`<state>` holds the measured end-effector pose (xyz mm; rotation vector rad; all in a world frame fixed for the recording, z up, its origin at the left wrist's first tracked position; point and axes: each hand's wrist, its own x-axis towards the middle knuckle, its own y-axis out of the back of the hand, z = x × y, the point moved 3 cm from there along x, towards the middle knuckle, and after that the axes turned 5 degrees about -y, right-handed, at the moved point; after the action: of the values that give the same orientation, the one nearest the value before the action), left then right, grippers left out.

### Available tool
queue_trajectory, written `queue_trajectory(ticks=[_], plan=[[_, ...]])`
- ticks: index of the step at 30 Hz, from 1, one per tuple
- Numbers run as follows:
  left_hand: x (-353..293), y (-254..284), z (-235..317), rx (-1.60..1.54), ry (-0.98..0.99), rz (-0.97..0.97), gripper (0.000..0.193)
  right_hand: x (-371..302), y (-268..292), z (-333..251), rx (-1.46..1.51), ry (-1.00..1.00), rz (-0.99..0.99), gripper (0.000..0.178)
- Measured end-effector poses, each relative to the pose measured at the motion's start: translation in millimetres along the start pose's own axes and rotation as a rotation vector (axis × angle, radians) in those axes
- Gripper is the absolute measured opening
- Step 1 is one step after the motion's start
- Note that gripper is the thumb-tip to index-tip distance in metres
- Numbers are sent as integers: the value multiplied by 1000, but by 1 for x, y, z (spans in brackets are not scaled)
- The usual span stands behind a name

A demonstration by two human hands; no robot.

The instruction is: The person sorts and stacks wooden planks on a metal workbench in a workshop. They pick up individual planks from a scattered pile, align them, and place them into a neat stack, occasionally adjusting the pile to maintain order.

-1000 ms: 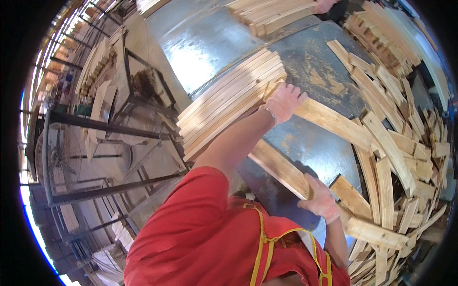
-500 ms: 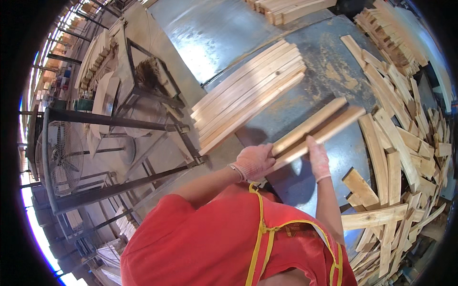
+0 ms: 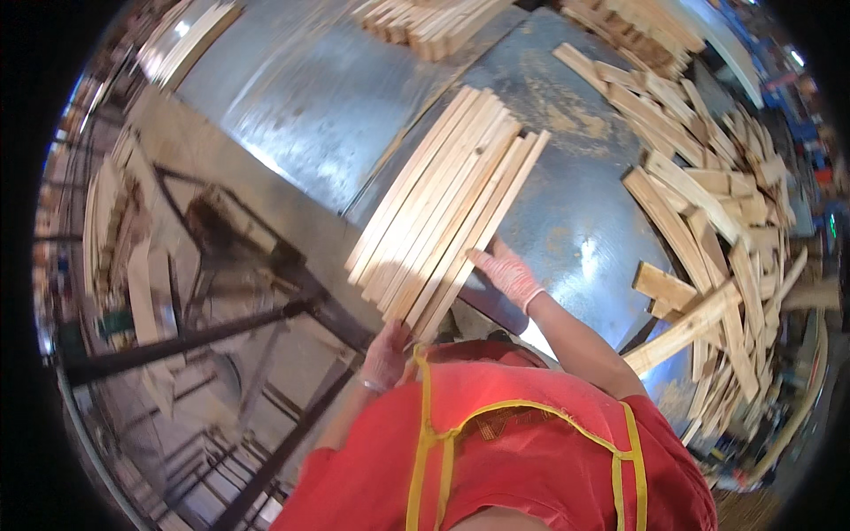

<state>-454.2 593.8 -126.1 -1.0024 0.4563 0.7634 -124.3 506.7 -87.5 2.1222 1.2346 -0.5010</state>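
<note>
A row of pale wooden strips [image 3: 434,190] lies side by side on the metal table, the near ends jutting past its edge. At the row's right side are two more wooden strips [image 3: 492,226], set slightly askew to the others. My left hand [image 3: 386,356], in a pale work glove, is closed at their near ends. Along the outer edge of the rightmost strip, my gloved right hand [image 3: 512,276] grips with the thumb on top; its other fingers are partly hidden.
Loose wood offcuts [image 3: 699,257] are heaped on the right side of the metal table [image 3: 283,115]. Another stack of strips [image 3: 434,25] stands at the far side. A dark metal frame [image 3: 190,336] is at left. Sawdust [image 3: 567,106] lies on the tabletop.
The two strips in my hands have moved left, from apart over the table to against the row. My view has turned, and both hands now sit by the row's near right side.
</note>
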Motion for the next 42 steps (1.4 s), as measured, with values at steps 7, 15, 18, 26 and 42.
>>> queue_trajectory(ticks=[7,15,18,26,42], plan=[[-58,-50,97,457,-262,-48,37,-24,-5,-33,38,-82,57,91],[7,-210,155,865,-174,-420,68,-41,0,-30,194,-14,164,80],[10,-258,129,1081,-506,-560,78,-74,17,-33,655,179,121,79],[68,-316,-14,1807,-756,-754,89,-166,156,111,44,341,622,52],[38,-377,-137,1953,-404,-775,79,-180,453,142,-699,-123,385,92]])
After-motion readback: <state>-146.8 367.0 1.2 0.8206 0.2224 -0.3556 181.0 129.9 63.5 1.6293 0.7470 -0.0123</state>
